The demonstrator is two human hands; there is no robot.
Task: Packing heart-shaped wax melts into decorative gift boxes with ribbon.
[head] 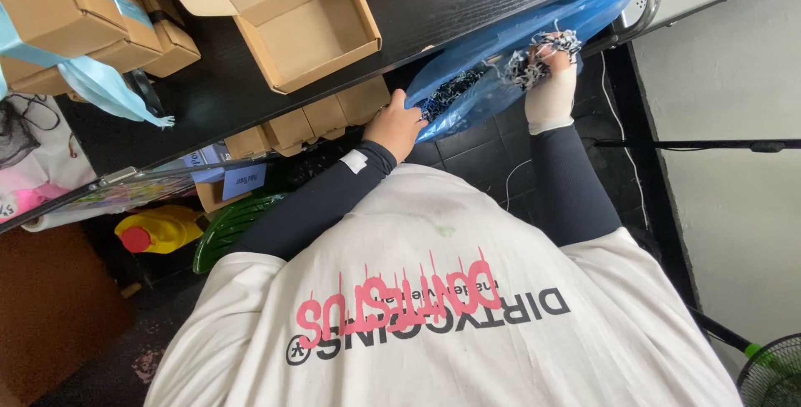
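Two hands are recorded at a blue plastic bag (501, 48), which is taken as the landmark for every place below.

- Blue plastic bag: hung slantwise off the front edge of the dark surface (217, 90), its upper end raised toward the metal rail at the far right; its mouth is seen held open.
- Left hand (395, 126): closed on the bag's lower edge, fingers curled over the plastic, a dark sleeve with a white patch worn above the wrist.
- Right hand (551, 82): set at the bag's upper end, a pale glove worn, fingers closed round a clump of shredded paper.
- Shredded paper (534, 61): dark and white strips, gripped at the bag's mouth; more of it is seen lying inside the bag, toward the left hand.
- Open cardboard box (309, 27): placed on the surface just left of the bag, lid thrown back, interior bare.
- Closed cardboard boxes (75, 19): stacked well to the left of the bag, tied with pale blue ribbon (104, 82).
- Small cardboard boxes (317, 119): ranged under the surface's edge, just beside the bag's lower end.
- Yellow bottle (163, 230): red-capped, laid on the floor well left of and below the bag.
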